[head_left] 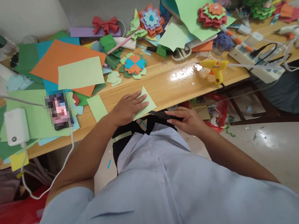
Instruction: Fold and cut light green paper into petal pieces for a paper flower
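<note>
Head view, table [169, 90] across the upper half, orange sheet [55, 55] upper left, left hand [128, 109] spread flat at centre, right hand [187, 118] curled right of centre, glue gun [214, 67] centre right, green paper [150, 103] at centre under the left, black tool [163, 115] gripped in the right

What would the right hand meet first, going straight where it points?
Likely the light green paper under the left hand: the black tool in the right hand points that way, its tip close to the paper's edge. Whether they touch is hard to tell.
</note>
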Demonstrator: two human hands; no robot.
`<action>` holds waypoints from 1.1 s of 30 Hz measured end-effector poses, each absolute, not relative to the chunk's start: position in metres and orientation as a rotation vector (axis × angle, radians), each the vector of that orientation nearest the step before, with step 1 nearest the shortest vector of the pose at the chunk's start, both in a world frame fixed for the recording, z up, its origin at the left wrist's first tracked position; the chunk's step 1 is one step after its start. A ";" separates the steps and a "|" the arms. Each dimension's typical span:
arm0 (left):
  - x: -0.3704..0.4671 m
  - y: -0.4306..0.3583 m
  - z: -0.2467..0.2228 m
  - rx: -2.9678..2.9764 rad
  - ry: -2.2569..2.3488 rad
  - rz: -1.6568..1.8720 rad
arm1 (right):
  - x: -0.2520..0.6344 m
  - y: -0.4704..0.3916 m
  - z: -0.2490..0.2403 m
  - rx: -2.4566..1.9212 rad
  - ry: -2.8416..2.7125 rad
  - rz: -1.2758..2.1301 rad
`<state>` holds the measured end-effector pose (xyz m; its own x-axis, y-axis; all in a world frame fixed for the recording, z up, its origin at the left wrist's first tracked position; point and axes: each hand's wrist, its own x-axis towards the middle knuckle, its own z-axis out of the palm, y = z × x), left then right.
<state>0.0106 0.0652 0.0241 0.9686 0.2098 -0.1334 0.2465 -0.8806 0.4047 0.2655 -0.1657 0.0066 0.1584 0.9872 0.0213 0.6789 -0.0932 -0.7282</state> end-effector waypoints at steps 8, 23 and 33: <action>0.012 0.065 0.026 2.692 0.323 -0.135 | 0.264 -0.168 0.005 -1.783 -1.609 0.683; 0.011 0.067 0.019 2.740 0.289 -0.106 | 0.251 -0.164 -0.001 -1.755 -1.621 0.632; 0.010 0.066 0.017 2.714 0.293 -0.070 | 0.247 -0.160 -0.001 -1.699 -1.638 0.699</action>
